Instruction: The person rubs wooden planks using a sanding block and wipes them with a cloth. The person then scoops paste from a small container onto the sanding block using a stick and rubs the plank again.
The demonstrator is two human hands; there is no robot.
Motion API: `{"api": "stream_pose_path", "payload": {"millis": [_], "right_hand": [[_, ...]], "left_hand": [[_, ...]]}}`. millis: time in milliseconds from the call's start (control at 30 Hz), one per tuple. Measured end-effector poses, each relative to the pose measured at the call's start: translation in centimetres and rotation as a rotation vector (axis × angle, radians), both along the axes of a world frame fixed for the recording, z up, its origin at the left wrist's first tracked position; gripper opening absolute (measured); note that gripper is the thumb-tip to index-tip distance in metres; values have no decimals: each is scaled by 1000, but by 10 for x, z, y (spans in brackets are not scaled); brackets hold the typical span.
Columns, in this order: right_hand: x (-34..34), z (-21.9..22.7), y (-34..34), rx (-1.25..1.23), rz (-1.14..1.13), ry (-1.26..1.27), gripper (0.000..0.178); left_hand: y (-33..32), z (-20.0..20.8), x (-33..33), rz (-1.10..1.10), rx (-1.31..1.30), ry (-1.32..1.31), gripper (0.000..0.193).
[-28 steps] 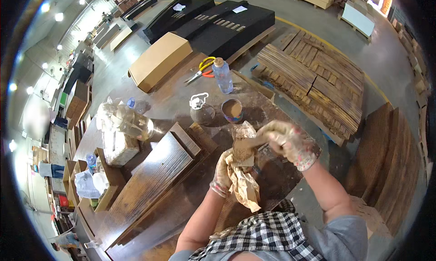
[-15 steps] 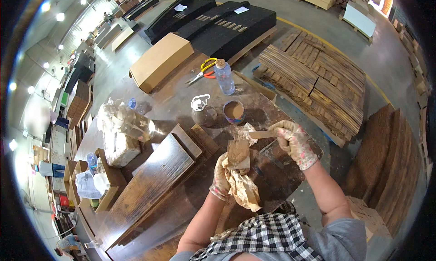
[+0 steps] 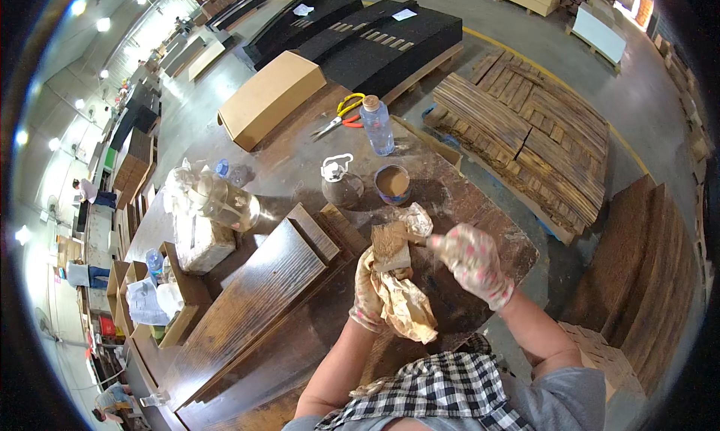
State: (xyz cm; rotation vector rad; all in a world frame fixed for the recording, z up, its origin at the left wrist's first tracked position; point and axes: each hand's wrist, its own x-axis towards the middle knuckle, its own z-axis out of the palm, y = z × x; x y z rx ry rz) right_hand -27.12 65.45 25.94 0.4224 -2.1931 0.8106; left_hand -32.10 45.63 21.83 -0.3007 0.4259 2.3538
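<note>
Left hand (image 3: 369,296): gloved, fingers clenched around a small wood block (image 3: 391,246) and a crumpled brown rag (image 3: 405,307) that hangs under it. Block sits upright in the grip, above the near edge of the counter (image 3: 300,168), just off the end of the long dark plank (image 3: 247,303).

Right hand (image 3: 471,260): gloved, fingers closed on a thin tool; only a short bit shows at the block's right edge, can't tell what kind.

Change vs 0.9 s ago: right hand was over the top of the block with the tool across it; now it's pulled out to the right and the block's top face is exposed, pale and dusty. Left hand and rag barely moved. Reads like one pass on that face just finished, block staying in hand.

Further out on the counter: wadded plastic (image 3: 417,221) just behind the block, small open tin (image 3: 392,183) of tan paste, glass jug (image 3: 342,185) beside it, then clear water bottle (image 3: 376,125), yellow-handled pliers (image 3: 341,114), cardboard box (image 3: 270,99). Floor beyond: pallet of wood strips (image 3: 525,131), black panels (image 3: 390,41).
</note>
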Motion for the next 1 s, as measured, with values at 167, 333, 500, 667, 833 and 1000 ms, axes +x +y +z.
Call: {"api": "stream_pose_path", "payload": {"millis": [167, 333, 500, 667, 833, 1000], "right_hand": [[31, 1, 2, -5, 105, -101, 39], [8, -20, -1, -336, 98, -344, 39], [33, -3, -6, -238, 194, -213, 33], [-32, -28, 43, 60, -394, -193, 38], [-95, -59, 66, 466, -648, -697, 44], [-97, -72, 53, 411, -438, -1107, 64]], "left_hand": [[-1, 0, 0, 19, -10, -63, 36], [15, 13, 0, -56, 11, -59, 36], [-2, 13, -1, 100, -121, -62, 36], [-2, 25, 13, 44, -265, 5, 36], [-14, 17, 29, -63, -120, -173, 38], [-30, 2, 41, -29, -100, -181, 39]]}}
